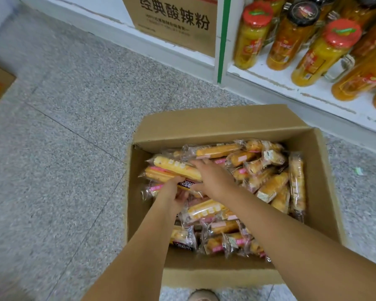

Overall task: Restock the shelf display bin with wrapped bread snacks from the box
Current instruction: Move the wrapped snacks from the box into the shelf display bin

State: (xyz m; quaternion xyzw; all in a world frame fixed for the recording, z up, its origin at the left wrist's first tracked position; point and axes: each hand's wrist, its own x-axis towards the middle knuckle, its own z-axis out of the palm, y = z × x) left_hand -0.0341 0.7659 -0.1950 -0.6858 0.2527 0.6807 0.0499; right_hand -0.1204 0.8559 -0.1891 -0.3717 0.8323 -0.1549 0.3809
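One box, one left hand, one right hand, many wrapped bread snacks.

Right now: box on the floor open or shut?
Open. The box has its far flap raised, and wrapped bread snacks show inside.

Bright, even light from overhead; soft, faint shadows, deepest along the inner walls of the box. Small glints on the clear wrap of the snacks and on the jars. Slight motion blur all over, strongest on the floor at lower left. Wide-angle bending of shelf lines toward the edges.
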